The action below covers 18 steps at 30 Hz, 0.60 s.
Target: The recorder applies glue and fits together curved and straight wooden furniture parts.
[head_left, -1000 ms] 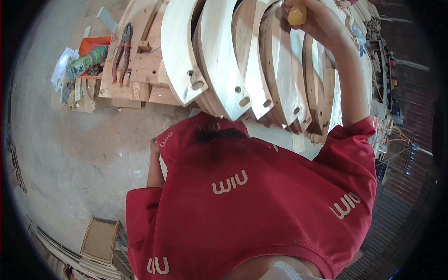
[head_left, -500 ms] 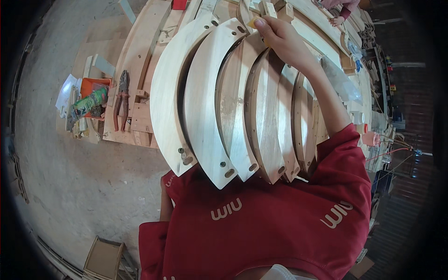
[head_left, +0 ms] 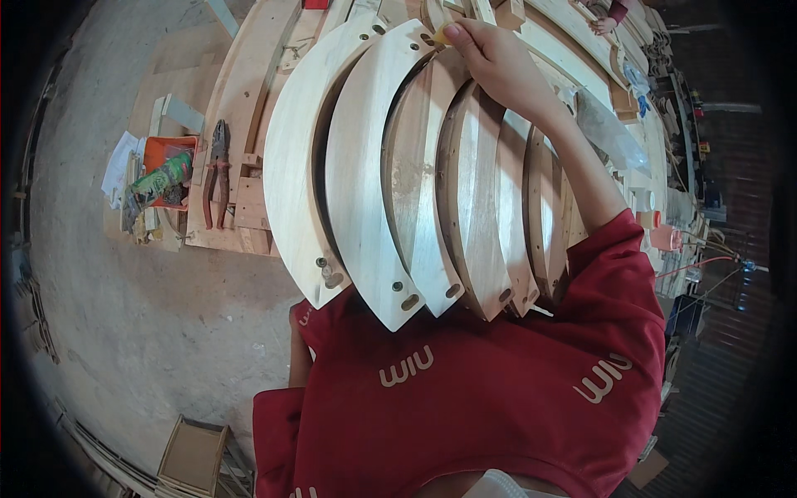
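Observation:
Several curved, crescent-shaped wooden pieces (head_left: 357,174) stand side by side in front of me, their pointed ends toward my body and holes drilled near the tips. My right hand (head_left: 496,66) is at the far ends of the middle pieces, thumb out to the left and fingers bent down behind the wood. A small yellow piece (head_left: 444,35), perhaps an abrasive sheet or a pad, shows beneath the thumb, pinched in this hand. Only part of my left arm (head_left: 300,353) appears, beside the near tip of the leftmost piece; the left hand is hidden.
Red-handled pliers (head_left: 217,178) lie on the wooden bench at left. Beside them is an orange bin (head_left: 170,149) with a green can (head_left: 162,178). Clear plastic sheeting (head_left: 610,133) lies at right. Another person's hand (head_left: 604,26) rests at the far right. A small wooden stand (head_left: 193,456) sits lower left.
The view has shifted slightly. My right hand stays at the far ends of the curved pieces, and less of the yellow piece shows below its fingers.

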### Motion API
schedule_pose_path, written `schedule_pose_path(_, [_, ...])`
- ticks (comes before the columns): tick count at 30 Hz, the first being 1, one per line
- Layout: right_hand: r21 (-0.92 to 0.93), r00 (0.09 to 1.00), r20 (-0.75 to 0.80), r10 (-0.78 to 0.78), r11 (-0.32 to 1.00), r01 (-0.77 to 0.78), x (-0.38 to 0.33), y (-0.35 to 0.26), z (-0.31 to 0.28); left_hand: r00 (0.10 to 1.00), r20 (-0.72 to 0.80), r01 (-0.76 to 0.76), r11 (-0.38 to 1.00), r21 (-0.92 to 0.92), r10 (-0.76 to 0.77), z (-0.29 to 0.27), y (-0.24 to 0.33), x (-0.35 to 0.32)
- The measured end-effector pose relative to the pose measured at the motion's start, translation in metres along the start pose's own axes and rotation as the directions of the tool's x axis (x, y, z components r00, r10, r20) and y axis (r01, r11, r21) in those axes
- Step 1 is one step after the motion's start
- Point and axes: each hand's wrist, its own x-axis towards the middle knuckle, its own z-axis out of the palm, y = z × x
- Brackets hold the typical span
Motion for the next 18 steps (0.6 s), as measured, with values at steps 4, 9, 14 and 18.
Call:
schedule_pose_path(4, [-0.058,0.998,0.047,0.052,0.997,-0.049,0.003,-0.008,-0.003,0.996,0.044,0.077,0.996,-0.035,-0.076,-0.004,-0.009,-0.010])
schedule_pose_path(9, [-0.084,0.999,-0.031,0.032,0.996,-0.034,0.006,-0.008,0.005,0.982,0.104,0.168,0.984,-0.066,-0.160,-0.011,0.004,-0.036])
schedule_pose_path(14, [-0.089,0.990,-0.134,-0.033,0.996,0.021,0.015,0.013,0.009,0.962,0.155,0.238,0.968,-0.081,-0.224,-0.032,0.043,-0.086])
schedule_pose_path(18, [0.707,0.950,0.305,-0.066,0.684,-0.179,0.011,0.076,-0.026,0.993,-0.002,-0.119,0.991,0.066,0.120,-0.067,0.194,-0.205])
